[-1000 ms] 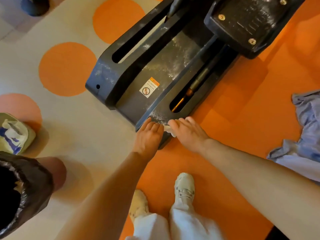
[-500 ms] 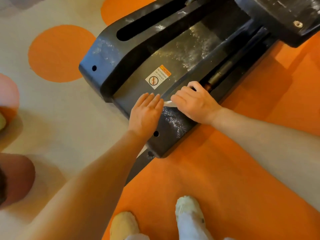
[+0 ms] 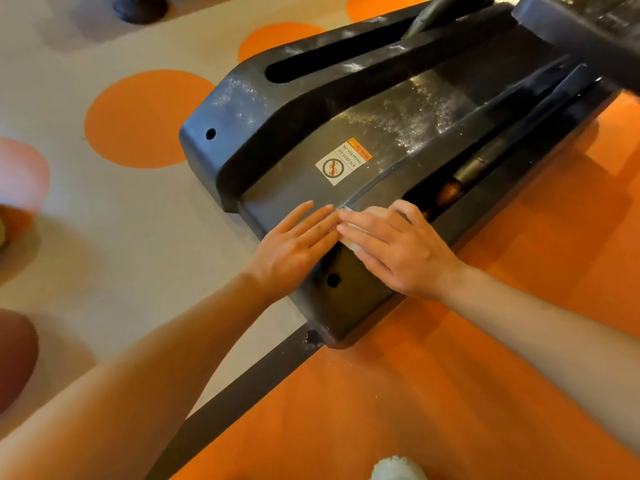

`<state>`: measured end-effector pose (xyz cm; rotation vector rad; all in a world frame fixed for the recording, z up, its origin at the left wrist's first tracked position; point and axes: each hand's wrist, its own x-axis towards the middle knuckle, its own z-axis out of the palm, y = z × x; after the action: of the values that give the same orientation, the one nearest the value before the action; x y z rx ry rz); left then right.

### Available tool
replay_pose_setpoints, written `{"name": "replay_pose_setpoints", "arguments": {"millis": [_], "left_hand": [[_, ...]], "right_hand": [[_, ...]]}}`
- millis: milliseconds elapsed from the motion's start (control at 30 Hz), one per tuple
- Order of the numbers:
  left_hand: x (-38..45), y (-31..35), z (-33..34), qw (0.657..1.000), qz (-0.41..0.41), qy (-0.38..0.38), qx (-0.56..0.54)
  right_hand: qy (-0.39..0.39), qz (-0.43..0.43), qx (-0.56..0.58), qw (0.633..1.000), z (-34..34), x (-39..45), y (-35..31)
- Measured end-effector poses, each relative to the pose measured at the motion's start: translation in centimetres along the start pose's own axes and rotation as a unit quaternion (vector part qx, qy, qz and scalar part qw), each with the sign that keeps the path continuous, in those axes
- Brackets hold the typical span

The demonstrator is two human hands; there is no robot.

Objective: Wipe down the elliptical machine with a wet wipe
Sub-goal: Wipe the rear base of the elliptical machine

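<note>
Two hands work at the rear end of the elliptical machine [image 3: 346,109], whose black cover takes up most of the view and carries pale dust across its flat middle beyond the warning sticker [image 3: 343,161]. Just below that sticker, the left hand [image 3: 294,247] lies flat, fingers straight and close together, steadying the cover. Beside it, fingertips nearly touching, the right hand [image 3: 398,251] presses the wet wipe [image 3: 351,242] down with fingers spread flat over it; only a white edge shows. Best practice, as I judge it: keep firm, even pressure, stroke toward the dusty patch past the sticker, overlap passes, and refold the wipe once soiled.
</note>
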<state>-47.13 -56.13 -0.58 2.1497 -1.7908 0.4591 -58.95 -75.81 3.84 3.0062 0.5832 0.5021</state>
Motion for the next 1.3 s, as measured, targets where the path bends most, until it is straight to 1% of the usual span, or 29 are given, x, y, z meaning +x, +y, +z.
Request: {"name": "replay_pose_setpoints", "arguments": {"millis": [67, 133, 200, 267, 400, 500, 600, 700, 767, 867, 900, 933, 1033, 1100, 1167, 1267, 1300], "left_hand": [[-1.1, 0.6, 0.5, 0.999, -0.035, -0.023, 0.012], [-2.5, 1.6, 0.8, 0.993, -0.099, -0.064, -0.006], [-3.5, 2.6, 1.1, 0.981, -0.157, -0.11, -0.039], [-4.1, 3.6, 1.5, 0.971, -0.191, -0.129, -0.059], [-4.5, 5.1, 1.9, 0.956, -0.244, -0.128, -0.103], [-5.2, 5.2, 2.1, 0.955, -0.241, -0.126, -0.115], [-5.8, 5.1, 2.2, 0.958, -0.235, -0.119, -0.113], [-6.1, 5.1, 2.1, 0.957, -0.238, -0.124, -0.113], [-6.2, 5.1, 2.1, 0.957, -0.237, -0.126, -0.108], [-6.3, 5.2, 2.1, 0.955, -0.245, -0.132, -0.104], [-6.2, 5.2, 2.1, 0.954, -0.247, -0.131, -0.105], [-6.2, 5.2, 2.1, 0.955, -0.247, -0.129, -0.106], [-6.2, 5.3, 2.2, 0.954, -0.25, -0.123, -0.106], [-6.2, 5.3, 2.2, 0.953, -0.254, -0.123, -0.108], [-6.2, 5.4, 2.2, 0.954, -0.25, -0.123, -0.109], [-6.3, 5.3, 2.1, 0.95, -0.256, -0.134, -0.115], [-6.3, 5.3, 2.1, 0.95, -0.258, -0.134, -0.115]], "right_hand": [[-0.083, 0.035, -0.022, 0.996, 0.5, 0.1, -0.5], [-0.151, 0.066, -0.033, 0.986, 0.6, 0.0, -0.9], [-0.182, 0.086, -0.049, 0.978, 0.6, -0.2, -1.2], [-0.195, 0.096, -0.074, 0.973, 0.5, -0.7, -1.9], [-0.191, 0.127, -0.104, 0.968, 0.6, -1.1, -3.2], [-0.183, 0.125, -0.109, 0.969, 0.8, -1.1, -3.7], [-0.191, 0.094, -0.099, 0.972, 1.6, -1.4, -5.5], [-0.201, 0.092, -0.081, 0.972, 2.0, -1.1, -6.2], [-0.197, 0.114, -0.073, 0.971, 1.8, -0.1, -5.4], [-0.184, 0.174, -0.07, 0.965, 1.7, 1.5, -3.8], [-0.183, 0.173, -0.073, 0.965, 1.7, 1.8, -3.9], [-0.185, 0.153, -0.078, 0.968, 2.0, 1.7, -4.3], [-0.205, 0.049, -0.069, 0.975, 2.5, 0.2, -6.0], [-0.209, 0.028, -0.061, 0.976, 2.2, -0.4, -5.8], [-0.198, 0.062, -0.074, 0.975, 1.7, 0.1, -4.4], [-0.178, 0.172, -0.095, 0.964, 1.1, 1.1, -2.8], [-0.172, 0.187, -0.101, 0.962, 1.2, 1.2, -3.0]]}}
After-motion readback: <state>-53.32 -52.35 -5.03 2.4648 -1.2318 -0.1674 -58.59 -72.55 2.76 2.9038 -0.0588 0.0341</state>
